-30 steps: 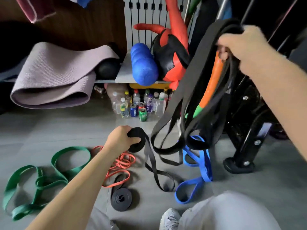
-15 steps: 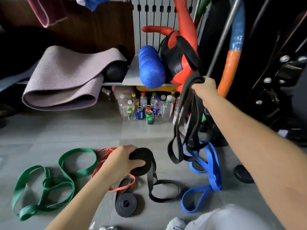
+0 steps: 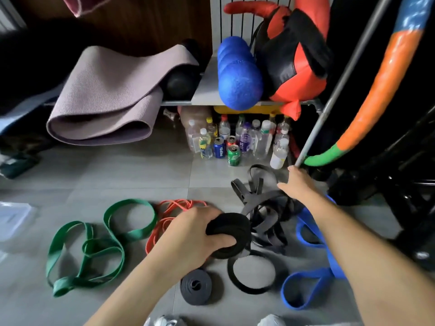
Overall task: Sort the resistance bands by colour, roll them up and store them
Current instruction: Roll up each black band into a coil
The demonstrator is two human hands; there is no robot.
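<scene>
Roll (image 3: 231, 228) in left hand (image 3: 195, 235) — right hand (image 3: 300, 185) over black tangle (image 3: 262, 209)

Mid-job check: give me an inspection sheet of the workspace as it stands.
Surface: grey tiled floor, bands spread across it.
Job's things: loose green bands left; thin orange bands beside them; rolled dark grey band in front; tangled black band heap; blue band right.
Clutter: plastic bottles and drink cans under the shelf.
Grippers: left hand grips a part-rolled black band; right hand at the black heap, grip unclear.
Cables: nothing seen.
Surroundings: mauve rolled mat and blue foam roller on the shelf.
</scene>
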